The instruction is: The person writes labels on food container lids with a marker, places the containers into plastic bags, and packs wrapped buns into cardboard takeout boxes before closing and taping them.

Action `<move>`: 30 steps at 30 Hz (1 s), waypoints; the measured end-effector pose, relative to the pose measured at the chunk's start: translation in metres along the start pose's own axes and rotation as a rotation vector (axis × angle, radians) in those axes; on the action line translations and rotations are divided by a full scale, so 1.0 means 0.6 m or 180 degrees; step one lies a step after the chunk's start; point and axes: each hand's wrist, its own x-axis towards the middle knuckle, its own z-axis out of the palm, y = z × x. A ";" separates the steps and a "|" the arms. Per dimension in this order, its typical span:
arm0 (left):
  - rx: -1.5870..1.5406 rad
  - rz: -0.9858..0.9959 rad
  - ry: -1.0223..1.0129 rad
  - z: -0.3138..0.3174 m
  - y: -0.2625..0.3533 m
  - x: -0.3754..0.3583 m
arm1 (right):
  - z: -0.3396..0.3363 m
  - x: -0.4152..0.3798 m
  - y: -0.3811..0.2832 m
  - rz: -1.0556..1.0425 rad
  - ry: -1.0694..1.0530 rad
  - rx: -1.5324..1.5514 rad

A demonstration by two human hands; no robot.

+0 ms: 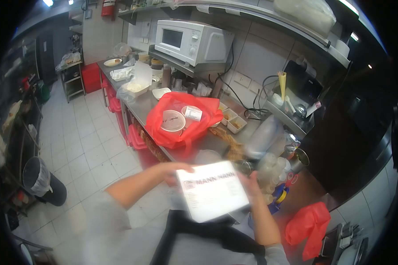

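Note:
A white takeaway box with printed lettering is held level in front of my body, slightly blurred. My left hand grips its left far corner, and my right hand is closed around the right side. Some of the fingers are hidden by the box. Beyond it, a red plastic bag lies spread open on the steel counter. Inside the bag stand a round lidded tub with handwriting on the lid and a second tub with a white paper label.
A white microwave sits on a shelf above the counter. Small white containers of food stand right of the bag. A tape dispenser and stacked cups are near my right arm. A dark bin stands on the tiled floor.

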 end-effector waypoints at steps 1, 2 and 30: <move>0.0199 -0.0129 -0.0086 0.017 0.023 0.012 | 0.004 -0.004 0.011 0.0113 0.0172 -0.0240; 0.0754 -0.0411 -0.0042 0.032 0.046 0.009 | 0.007 -0.011 0.022 0.0227 0.0347 -0.0478; -0.0582 0.1223 0.2420 0.120 -0.127 -0.004 | -0.291 -0.306 -0.041 -0.1101 0.5799 -0.4543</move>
